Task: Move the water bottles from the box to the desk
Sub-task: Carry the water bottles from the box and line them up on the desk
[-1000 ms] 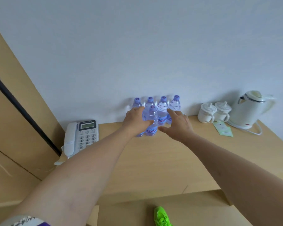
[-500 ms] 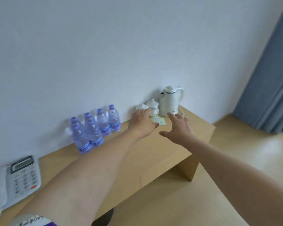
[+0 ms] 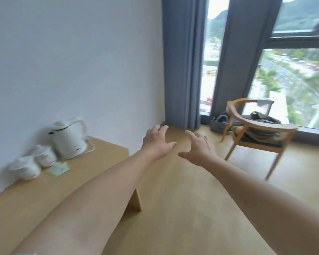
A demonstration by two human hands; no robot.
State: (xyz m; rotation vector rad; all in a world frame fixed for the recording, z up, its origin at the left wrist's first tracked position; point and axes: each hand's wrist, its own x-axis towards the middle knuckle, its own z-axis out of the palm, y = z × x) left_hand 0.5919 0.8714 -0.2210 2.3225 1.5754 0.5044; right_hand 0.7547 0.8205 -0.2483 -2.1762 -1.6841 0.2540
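Both my arms reach forward over the floor, past the right end of the wooden desk (image 3: 92, 162). My left hand (image 3: 157, 142) is empty, its fingers relaxed and spread. My right hand (image 3: 198, 149) is empty too, palm facing left with the fingers loosely apart. No water bottle and no box shows in the head view.
A white kettle (image 3: 68, 138), two white lidded cups (image 3: 34, 162) and a green packet (image 3: 59, 168) sit on the desk by the wall. A wooden chair (image 3: 256, 133) with dark things on it stands by the window, with grey curtains (image 3: 182, 61) and a grey basket (image 3: 218, 124) beside it.
My view has swung right, away from the bottles and phone toward the window. Both hands left the bottles on the desk and now hang empty over the floor.
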